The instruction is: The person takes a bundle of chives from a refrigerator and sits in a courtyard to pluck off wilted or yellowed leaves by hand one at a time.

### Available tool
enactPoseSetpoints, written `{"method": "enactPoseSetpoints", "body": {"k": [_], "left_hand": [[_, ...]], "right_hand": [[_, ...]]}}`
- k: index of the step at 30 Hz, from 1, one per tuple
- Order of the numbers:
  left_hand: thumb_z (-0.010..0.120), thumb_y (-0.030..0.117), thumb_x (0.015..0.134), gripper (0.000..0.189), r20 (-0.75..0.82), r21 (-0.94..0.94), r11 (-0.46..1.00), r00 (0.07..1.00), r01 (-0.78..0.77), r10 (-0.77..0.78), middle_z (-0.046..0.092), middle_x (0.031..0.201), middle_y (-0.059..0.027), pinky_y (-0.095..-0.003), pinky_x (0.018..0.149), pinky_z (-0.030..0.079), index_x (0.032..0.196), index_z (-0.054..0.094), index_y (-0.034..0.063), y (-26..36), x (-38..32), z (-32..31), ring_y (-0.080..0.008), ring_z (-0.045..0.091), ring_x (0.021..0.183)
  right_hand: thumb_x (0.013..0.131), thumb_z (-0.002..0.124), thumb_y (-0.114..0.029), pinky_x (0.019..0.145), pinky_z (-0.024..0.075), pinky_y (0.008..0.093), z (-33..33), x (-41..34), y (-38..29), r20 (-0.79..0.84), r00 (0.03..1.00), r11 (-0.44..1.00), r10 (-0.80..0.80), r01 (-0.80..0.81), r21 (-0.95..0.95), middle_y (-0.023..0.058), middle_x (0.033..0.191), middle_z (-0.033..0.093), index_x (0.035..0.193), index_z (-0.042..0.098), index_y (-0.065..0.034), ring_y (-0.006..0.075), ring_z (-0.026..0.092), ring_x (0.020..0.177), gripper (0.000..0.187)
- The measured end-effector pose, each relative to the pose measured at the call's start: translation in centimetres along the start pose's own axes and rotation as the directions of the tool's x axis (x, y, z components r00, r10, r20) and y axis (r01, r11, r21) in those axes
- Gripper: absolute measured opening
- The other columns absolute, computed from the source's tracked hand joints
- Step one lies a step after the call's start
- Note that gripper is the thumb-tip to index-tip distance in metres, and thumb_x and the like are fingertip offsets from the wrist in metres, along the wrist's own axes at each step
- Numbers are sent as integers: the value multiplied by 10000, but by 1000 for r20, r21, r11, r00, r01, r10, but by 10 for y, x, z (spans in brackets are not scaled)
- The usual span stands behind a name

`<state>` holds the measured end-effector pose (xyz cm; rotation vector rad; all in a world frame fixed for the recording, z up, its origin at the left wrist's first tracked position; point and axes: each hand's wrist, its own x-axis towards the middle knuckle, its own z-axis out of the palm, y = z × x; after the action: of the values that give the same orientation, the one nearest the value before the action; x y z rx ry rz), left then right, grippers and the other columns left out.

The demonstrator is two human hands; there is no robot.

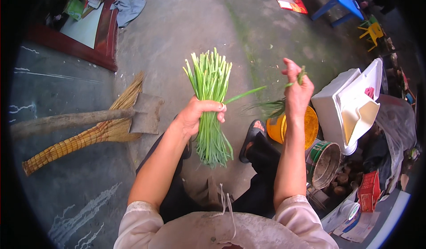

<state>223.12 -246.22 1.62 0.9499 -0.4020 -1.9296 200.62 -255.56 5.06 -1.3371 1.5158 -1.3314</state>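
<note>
My left hand is closed around the middle of a thick bunch of garlic chives. The pale cut ends point away from me, and the darker leaf tips hang towards me. One green stalk sticks out sideways to the right by my left thumb. Held apart to the right, my right hand grips a small tuft of green strands in its curled fingers, with thumb and index finger raised. Thin dark green leaves show beside the right wrist; whether that hand holds them, I cannot tell.
At right stand a yellow bucket, a dirty green-rimmed bucket and a white foam box. A shovel lies across a straw broom at left. A blue table and yellow chair stand far right.
</note>
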Motion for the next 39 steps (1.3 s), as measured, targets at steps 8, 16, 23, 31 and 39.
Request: {"method": "enactPoseSetpoints", "body": {"k": [8, 16, 23, 31, 39], "left_hand": [[611, -5, 729, 220, 1, -48, 997, 999, -53, 53, 600, 800, -121, -353, 651, 504, 940, 561, -40, 1, 0, 2, -193, 584, 641], [623, 1, 708, 310, 143, 39, 998, 989, -47, 41, 603, 830, -147, -351, 650, 516, 1007, 550, -33, 0, -5, 11, -207, 602, 667], [595, -1, 718, 389, 100, 72, 990, 989, -117, 110, 624, 922, -187, -342, 670, 509, 1095, 522, -59, 2, -3, 7, -206, 603, 678], [591, -8, 695, 453, 112, 93, 989, 988, -117, 106, 611, 998, -180, -310, 644, 503, 1137, 504, -44, 7, -7, 12, -175, 595, 677], [605, -21, 694, 396, 90, 104, 992, 994, -65, 56, 624, 865, -188, -314, 619, 521, 1080, 521, -52, 2, -4, 10, -194, 605, 640]], "right_hand": [[916, 476, -461, 378, 203, 246, 26, -25, 2, 554, 620, 814, 555, -543, -208, 30, 699, 611, 937, 635, -11, 57, 269, 392, 477], [961, 426, -314, 395, 274, 230, 42, -29, 17, 702, 413, 369, 580, -902, 226, 203, 1118, 543, 1152, 431, 51, 66, 293, 428, 412], [926, 505, -270, 357, 257, 224, 46, -37, 3, 300, 864, 898, 405, -438, 49, 20, 721, 530, 902, 549, -19, 59, 337, 401, 256], [940, 436, -438, 393, 304, 236, 47, -48, 2, 813, 339, 478, 473, -874, 87, 11, 634, 497, 842, 502, -45, 61, 321, 398, 410], [950, 443, -391, 435, 393, 228, 31, -27, 19, 681, 652, 432, 332, -747, 505, 109, 931, 642, 1103, 521, -7, 91, 442, 486, 420]]}}
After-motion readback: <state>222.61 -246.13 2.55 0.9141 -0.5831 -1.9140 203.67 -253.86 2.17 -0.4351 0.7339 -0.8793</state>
